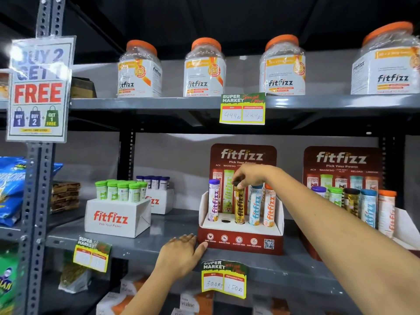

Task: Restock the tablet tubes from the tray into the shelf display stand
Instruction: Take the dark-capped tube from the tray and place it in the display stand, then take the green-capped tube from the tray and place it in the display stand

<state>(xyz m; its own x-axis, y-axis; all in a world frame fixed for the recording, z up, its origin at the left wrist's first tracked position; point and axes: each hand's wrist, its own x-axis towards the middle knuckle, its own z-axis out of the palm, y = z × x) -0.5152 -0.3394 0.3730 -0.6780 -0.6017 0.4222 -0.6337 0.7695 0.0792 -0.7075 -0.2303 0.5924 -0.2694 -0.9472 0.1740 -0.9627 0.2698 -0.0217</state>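
Observation:
The red and white display stand (241, 243) sits on the middle shelf. In its front row stand a purple-capped tube (213, 201), a gold tube (239, 205), a blue tube (255, 206) and an orange tube (270, 208). One hole (226, 221) between the purple and gold tubes is empty. My right hand (251, 176) pinches the dark cap of the gold tube, which stands in its hole. My left hand (181, 253) lies flat on the shelf, fingers against the stand's left front corner. A white tray (116, 218) to the left holds several green-capped tubes (121, 189).
A second white tray with purple-capped tubes (154, 181) stands behind the first. A second, full display stand (350, 201) is at the right. Orange-lidded jars (204, 69) line the upper shelf. Price tags (223, 278) hang from the shelf edges; a promo sign (38, 87) hangs at the left.

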